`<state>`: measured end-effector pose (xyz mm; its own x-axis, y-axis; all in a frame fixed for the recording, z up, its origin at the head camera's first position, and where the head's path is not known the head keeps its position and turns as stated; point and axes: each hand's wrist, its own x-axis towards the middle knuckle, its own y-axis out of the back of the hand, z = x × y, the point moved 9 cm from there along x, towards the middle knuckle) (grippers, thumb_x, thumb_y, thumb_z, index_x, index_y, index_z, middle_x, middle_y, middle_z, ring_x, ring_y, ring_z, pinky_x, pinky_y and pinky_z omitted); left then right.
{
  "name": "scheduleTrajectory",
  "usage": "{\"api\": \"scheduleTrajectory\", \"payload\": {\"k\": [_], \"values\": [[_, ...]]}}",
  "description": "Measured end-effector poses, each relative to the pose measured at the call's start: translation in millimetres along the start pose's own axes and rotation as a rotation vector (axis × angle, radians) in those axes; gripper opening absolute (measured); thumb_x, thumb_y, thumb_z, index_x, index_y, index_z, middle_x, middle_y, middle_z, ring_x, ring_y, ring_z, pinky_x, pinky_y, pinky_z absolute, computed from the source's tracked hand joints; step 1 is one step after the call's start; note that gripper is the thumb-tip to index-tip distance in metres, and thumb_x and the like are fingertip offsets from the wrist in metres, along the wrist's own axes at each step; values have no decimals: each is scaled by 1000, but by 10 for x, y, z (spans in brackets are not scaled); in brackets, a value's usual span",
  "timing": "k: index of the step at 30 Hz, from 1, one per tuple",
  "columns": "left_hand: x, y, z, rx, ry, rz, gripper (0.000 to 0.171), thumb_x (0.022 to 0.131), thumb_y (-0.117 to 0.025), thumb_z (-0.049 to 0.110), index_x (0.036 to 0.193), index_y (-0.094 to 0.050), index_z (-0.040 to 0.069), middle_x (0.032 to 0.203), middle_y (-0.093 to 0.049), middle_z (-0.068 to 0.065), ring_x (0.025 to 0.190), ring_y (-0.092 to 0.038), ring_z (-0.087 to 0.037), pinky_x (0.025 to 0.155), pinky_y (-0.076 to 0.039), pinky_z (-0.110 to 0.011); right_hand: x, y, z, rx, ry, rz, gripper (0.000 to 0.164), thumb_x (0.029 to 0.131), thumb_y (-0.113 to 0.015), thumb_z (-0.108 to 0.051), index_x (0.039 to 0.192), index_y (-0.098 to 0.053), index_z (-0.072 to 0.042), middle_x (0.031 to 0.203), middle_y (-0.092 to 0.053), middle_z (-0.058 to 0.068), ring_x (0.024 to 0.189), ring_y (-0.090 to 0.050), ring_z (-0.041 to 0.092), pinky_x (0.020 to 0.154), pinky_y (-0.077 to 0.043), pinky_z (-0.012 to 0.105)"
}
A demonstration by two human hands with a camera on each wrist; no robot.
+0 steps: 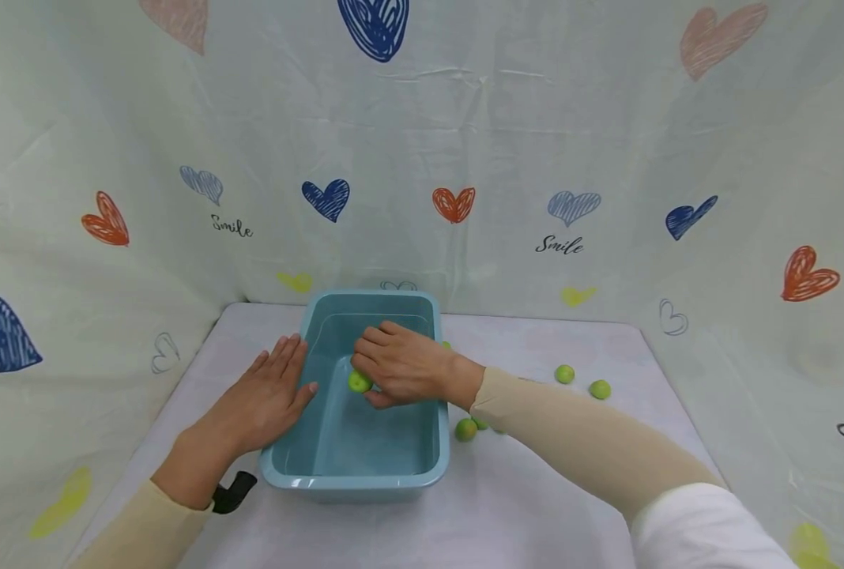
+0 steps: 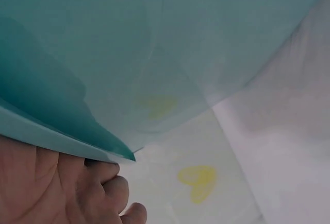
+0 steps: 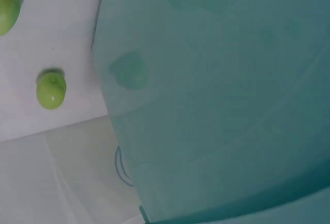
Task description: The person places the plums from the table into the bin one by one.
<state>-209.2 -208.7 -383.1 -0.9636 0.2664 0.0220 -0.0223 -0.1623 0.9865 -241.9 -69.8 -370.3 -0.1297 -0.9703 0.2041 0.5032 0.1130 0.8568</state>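
Note:
A light blue plastic basin (image 1: 354, 480) stands on the white-covered table. Over its inside, my right hand (image 1: 413, 367) pinches a small round green fruit (image 1: 359, 382) between thumb and fingers. My left hand (image 1: 265, 399) lies flat along the basin's left rim, fingers straight and thumb pointing over the inside. In the left wrist view, the fingers of the left hand (image 2: 56, 188) are right at the basin's edge. The right wrist view shows the basin's wall (image 3: 221, 105) but neither the right hand nor the held fruit.
More green fruits lie to the basin's right, one pair (image 1: 466, 429) close by, partly under the right forearm, and others (image 1: 565, 374) farther off. Beyond the table (image 1: 536, 332) hangs a white curtain (image 1: 507, 142) printed with hearts.

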Motion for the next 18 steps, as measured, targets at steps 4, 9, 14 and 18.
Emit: {"api": "scheduleTrajectory", "payload": {"k": [4, 9, 14, 18], "values": [[-1, -18, -3, -10, 6, -4, 73, 111, -50, 36, 161, -27, -13, 170, -23, -32, 158, -21, -51, 126, -24, -67, 17, -69, -42, -2, 0, -33, 39, 105, -45, -53, 110, -61, -17, 104, -63, -4, 96, -54, 16, 81, -42, 29], [0, -10, 11, -11, 1, 8, 73, 110, -51, 35, 160, -27, -13, 169, -25, -32, 157, -23, -52, 126, -25, -67, 3, -112, -72, -3, 0, -45, 41, 105, -46, -55, 110, -61, -17, 103, -63, -3, 96, -54, 17, 80, -43, 29], [-2, -11, 9, -14, -3, 14, 73, 110, -51, 35, 160, -28, -13, 169, -25, -33, 157, -23, -52, 125, -26, -67, 3, -126, -67, 1, -11, -47, 43, 105, -46, -56, 109, -61, -16, 102, -63, -2, 95, -55, 18, 79, -43, 30], [0, -27, -11, -18, -1, 6, 74, 110, -51, 35, 160, -26, -13, 169, -23, -33, 157, -22, -53, 126, -24, -68, 6, -135, -62, 0, -15, -47, 43, 104, -47, -56, 110, -62, -16, 103, -63, -2, 95, -54, 18, 78, -42, 30]]}}
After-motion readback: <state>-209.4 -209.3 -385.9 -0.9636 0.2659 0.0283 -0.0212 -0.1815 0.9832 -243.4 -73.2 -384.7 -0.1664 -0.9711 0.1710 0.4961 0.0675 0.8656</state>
